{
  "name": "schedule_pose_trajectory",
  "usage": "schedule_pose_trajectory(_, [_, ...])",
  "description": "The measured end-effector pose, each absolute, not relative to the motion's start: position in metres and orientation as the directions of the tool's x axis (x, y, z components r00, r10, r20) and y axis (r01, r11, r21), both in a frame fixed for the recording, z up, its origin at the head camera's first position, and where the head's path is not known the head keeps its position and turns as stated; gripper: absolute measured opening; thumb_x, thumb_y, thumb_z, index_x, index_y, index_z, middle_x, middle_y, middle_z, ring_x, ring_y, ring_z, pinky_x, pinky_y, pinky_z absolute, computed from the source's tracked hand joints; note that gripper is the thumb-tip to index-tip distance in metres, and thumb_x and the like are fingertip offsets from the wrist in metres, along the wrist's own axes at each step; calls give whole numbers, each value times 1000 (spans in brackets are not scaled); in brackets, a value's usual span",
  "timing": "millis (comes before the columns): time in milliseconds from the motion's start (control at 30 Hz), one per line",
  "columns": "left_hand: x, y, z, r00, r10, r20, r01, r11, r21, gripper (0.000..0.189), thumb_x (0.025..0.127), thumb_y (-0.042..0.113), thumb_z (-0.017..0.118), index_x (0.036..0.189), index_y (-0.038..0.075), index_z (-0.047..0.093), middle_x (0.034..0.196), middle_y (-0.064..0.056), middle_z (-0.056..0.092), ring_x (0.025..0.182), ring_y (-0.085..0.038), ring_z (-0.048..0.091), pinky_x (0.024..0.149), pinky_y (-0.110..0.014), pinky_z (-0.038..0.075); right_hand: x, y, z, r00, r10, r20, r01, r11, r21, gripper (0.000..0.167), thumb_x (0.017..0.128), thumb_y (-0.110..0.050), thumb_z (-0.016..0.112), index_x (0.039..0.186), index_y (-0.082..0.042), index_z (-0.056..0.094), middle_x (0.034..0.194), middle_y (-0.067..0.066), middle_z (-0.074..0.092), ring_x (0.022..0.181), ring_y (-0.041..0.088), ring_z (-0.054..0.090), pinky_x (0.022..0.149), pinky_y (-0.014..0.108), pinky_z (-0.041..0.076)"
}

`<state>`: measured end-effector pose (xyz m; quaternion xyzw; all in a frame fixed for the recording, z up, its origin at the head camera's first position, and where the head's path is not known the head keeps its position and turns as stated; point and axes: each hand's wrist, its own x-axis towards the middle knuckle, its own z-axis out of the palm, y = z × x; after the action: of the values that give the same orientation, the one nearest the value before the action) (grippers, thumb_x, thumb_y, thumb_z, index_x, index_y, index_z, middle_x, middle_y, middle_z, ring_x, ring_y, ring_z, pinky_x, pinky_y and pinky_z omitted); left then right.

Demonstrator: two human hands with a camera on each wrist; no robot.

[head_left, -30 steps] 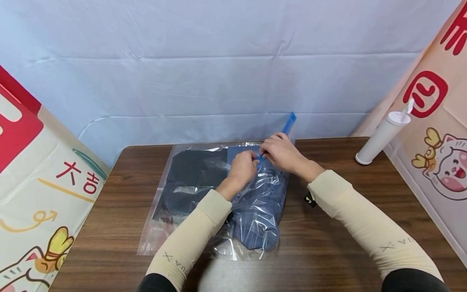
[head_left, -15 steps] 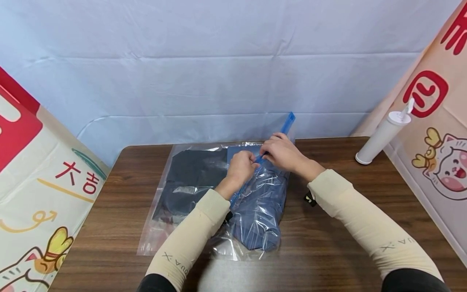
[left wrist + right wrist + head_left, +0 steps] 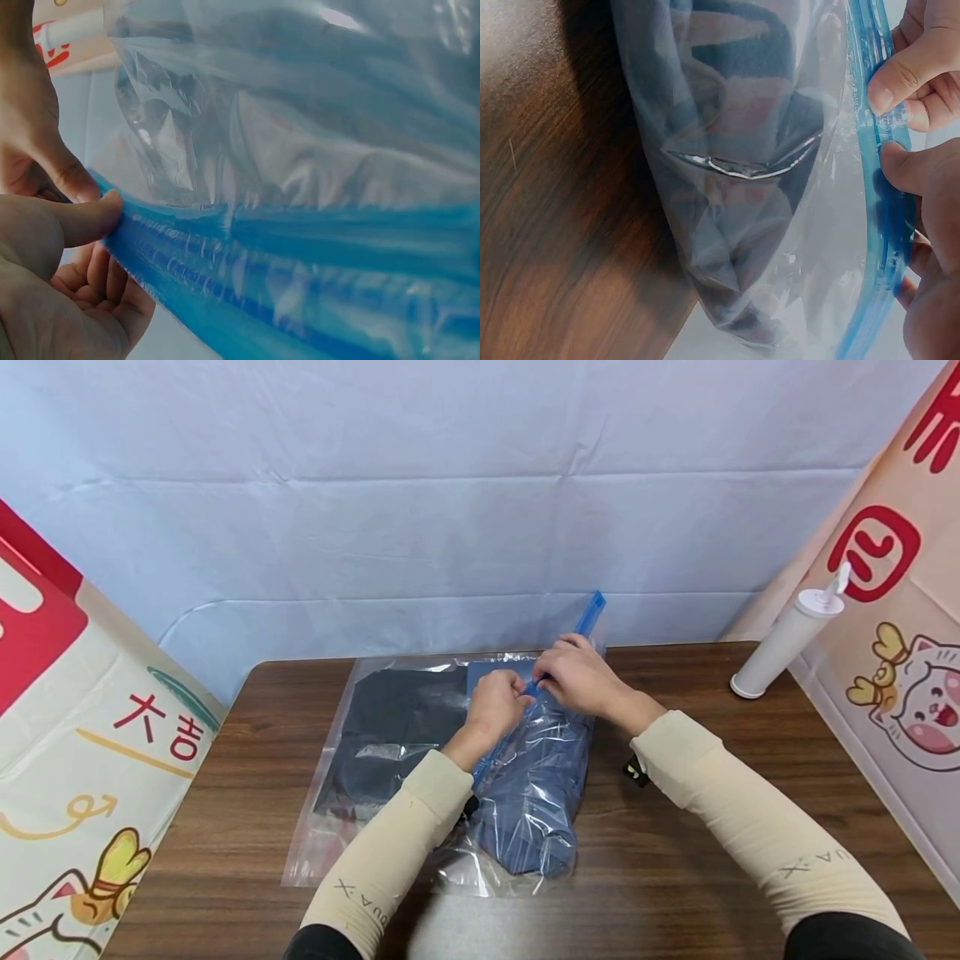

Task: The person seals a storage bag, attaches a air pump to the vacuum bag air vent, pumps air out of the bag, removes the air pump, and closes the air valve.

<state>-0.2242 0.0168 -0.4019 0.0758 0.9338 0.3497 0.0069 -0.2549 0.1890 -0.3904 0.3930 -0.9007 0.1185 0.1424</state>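
A clear plastic zip bag [image 3: 536, 793] with folded blue and dark cloth inside lies on the table. Its blue zip strip [image 3: 590, 614] is raised and runs diagonally between my hands, the far end sticking up beyond the right one. My left hand [image 3: 497, 700] pinches the strip between thumb and curled fingers, as the left wrist view shows on the blue strip [image 3: 247, 262]. Close beside it, my right hand [image 3: 576, 672] pinches the same strip. In the right wrist view both thumbs press on the blue strip [image 3: 885, 195], almost tip to tip. Dark cloth [image 3: 405, 710] shows through the bag's left half.
A white pump cylinder [image 3: 783, 643] with a handle stands at the table's back right. A small black item with yellow-green marks [image 3: 636, 770] is by the right forearm. The brown wooden table [image 3: 225, 827] ends at a pale cloth backdrop [image 3: 420, 527]; printed banners hang on both sides.
The blue strip's near part has come into view below the left hand since a second ago. Both hands keep nearly the same place on the strip.
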Motion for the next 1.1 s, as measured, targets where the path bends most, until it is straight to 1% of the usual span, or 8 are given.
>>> schedule_pose_trajectory(167, [-225, 17, -405, -987, 144, 68, 153, 738, 657, 13, 92, 14, 77, 83, 9, 70, 85, -3, 71, 73, -17, 65, 69, -32, 54, -254, 188, -396, -606, -690, 395, -759, 650, -29, 11, 87, 1, 71, 86, -9, 73, 89, 4, 72, 94, 29, 65, 109, 60, 36])
schedule_pose_trajectory(267, [-225, 16, -407, -984, 151, 93, 175, 739, 651, 16, 93, 13, 76, 80, 10, 68, 81, -3, 69, 68, -17, 63, 65, -31, 52, -253, 187, -397, -594, -696, 404, -763, 647, -6, 10, 89, -1, 70, 86, -10, 73, 90, 4, 72, 95, 29, 65, 109, 60, 36])
schedule_pose_trajectory(333, [-226, 16, -407, -981, 156, 116, 194, 740, 644, 16, 94, 13, 75, 81, 9, 67, 79, -3, 67, 66, -16, 61, 64, -30, 51, -253, 187, -396, -596, -693, 405, -761, 648, -12, 9, 90, -2, 70, 88, -10, 74, 91, 4, 72, 97, 29, 64, 110, 60, 35])
schedule_pose_trajectory(433, [-226, 16, -408, -977, 177, 121, 213, 735, 643, 12, 95, 14, 73, 87, 7, 68, 79, -2, 65, 66, -13, 57, 65, -28, 49, -253, 190, -395, -616, -682, 393, -751, 659, -33, 7, 90, -3, 71, 90, -9, 75, 93, 5, 72, 98, 29, 64, 112, 59, 33])
schedule_pose_trajectory(567, [-226, 15, -408, -976, 199, 92, 210, 727, 654, 11, 98, 16, 69, 99, 6, 69, 85, -3, 64, 68, -12, 54, 67, -28, 47, -255, 193, -393, -640, -673, 372, -739, 671, -59, 6, 91, -5, 72, 93, -9, 75, 94, 4, 72, 98, 29, 64, 112, 60, 32])
schedule_pose_trajectory(667, [-227, 16, -408, -976, 198, 93, 210, 722, 660, 12, 100, 16, 66, 103, 5, 69, 89, -3, 65, 70, -13, 55, 68, -29, 48, -256, 194, -392, -639, -673, 372, -744, 664, -77, 5, 91, -5, 73, 93, -9, 75, 94, 4, 73, 98, 29, 64, 112, 61, 32])
schedule_pose_trajectory(900, [-228, 17, -410, -970, 198, 144, 244, 734, 633, 10, 99, 15, 66, 100, 6, 71, 87, -1, 66, 72, -12, 58, 69, -27, 50, -256, 194, -394, -642, -667, 379, -744, 662, -95, 5, 90, -3, 73, 92, -8, 75, 93, 4, 73, 96, 28, 65, 111, 61, 33])
schedule_pose_trajectory(1100, [-228, 17, -412, -945, 239, 222, 325, 747, 580, 8, 98, 12, 67, 95, 8, 73, 83, -1, 68, 69, -12, 60, 66, -27, 50, -255, 193, -395, -640, -662, 390, -743, 663, -92, 6, 89, -3, 74, 91, -9, 75, 93, 4, 73, 95, 28, 65, 111, 61, 32])
